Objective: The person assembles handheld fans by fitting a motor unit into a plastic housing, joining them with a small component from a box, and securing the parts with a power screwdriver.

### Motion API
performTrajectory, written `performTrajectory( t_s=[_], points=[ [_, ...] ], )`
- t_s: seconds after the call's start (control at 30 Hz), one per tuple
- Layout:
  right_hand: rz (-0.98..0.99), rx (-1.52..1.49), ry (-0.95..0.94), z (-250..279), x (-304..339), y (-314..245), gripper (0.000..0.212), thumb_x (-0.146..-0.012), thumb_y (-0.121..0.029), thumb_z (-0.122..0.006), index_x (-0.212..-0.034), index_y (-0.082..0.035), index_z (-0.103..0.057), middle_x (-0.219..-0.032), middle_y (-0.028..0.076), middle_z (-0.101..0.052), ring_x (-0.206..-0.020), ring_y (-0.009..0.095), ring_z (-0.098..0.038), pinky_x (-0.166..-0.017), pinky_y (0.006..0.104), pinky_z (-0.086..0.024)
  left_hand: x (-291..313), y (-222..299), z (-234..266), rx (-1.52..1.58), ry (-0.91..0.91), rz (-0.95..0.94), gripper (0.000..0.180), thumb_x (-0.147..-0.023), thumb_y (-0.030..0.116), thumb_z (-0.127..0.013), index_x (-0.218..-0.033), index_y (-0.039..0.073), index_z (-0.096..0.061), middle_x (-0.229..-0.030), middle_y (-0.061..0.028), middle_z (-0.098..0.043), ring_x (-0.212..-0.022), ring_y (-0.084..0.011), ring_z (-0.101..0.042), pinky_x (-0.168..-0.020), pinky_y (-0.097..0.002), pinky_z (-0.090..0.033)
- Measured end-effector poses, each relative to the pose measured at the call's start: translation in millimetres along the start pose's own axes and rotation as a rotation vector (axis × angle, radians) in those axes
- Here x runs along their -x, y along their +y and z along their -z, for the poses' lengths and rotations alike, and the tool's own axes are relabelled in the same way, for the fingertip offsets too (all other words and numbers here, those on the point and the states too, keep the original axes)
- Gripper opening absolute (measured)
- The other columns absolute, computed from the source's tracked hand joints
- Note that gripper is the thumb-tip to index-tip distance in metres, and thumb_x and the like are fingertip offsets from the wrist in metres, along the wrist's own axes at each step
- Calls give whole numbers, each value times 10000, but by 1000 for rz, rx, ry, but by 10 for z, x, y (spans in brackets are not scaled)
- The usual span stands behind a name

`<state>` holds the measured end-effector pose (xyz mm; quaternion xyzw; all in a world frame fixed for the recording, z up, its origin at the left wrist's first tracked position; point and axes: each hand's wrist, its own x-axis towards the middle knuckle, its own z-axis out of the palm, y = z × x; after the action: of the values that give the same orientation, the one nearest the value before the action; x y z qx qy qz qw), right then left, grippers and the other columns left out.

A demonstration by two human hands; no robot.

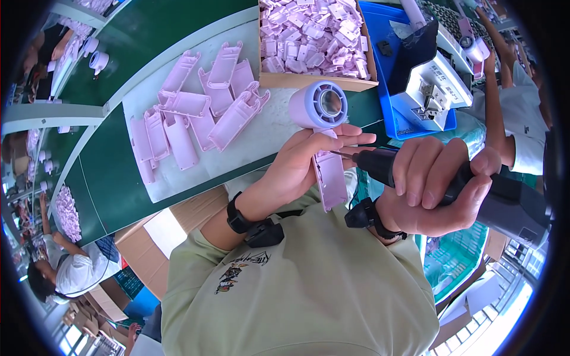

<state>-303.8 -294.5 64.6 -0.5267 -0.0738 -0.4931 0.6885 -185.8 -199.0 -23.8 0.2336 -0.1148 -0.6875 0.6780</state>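
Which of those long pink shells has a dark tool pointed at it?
The held shell, in the left hand below the round lilac head. The right hand points the dark screwdriver at it; the other shells lie on the white sheet.

Smooth lilac plastic, softly sheened, forms the round-headed, long-handled housing and the trough-shaped shells. A thin metal bit tips the matt black plastic power screwdriver. The open rectangular box is matt brown cardboard, the tray glossy blue plastic, the short-sleeved shirt matt light green cloth.
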Motion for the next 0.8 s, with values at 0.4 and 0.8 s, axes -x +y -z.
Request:
performTrajectory(
  t_s=[0.4,0.8],
  points=[
    [14,17,85,-82,50,88,148,-1018,-235,-458,-1077,-105,-420,-607,35,-436,-435,142,-398,-395,287,-355,46,12,-80,8,57,-14,295,-979,186,-491,-1193,-1,-568,-1263,-200,-606,-1148,-222,-600,-909,-333,-489],
    [91,-106,82,-132,-88,183,224,-1004,-285,-498,-1119,-103,-438,-605,30,-448,-439,120,-405,-390,255,-350,15,205,-111,29,43,-56,337,-981,189,-493,-1223,-42,-534,-1245,-209,-608,-1187,-247,-576,-955,-364,-478]
  ],
)
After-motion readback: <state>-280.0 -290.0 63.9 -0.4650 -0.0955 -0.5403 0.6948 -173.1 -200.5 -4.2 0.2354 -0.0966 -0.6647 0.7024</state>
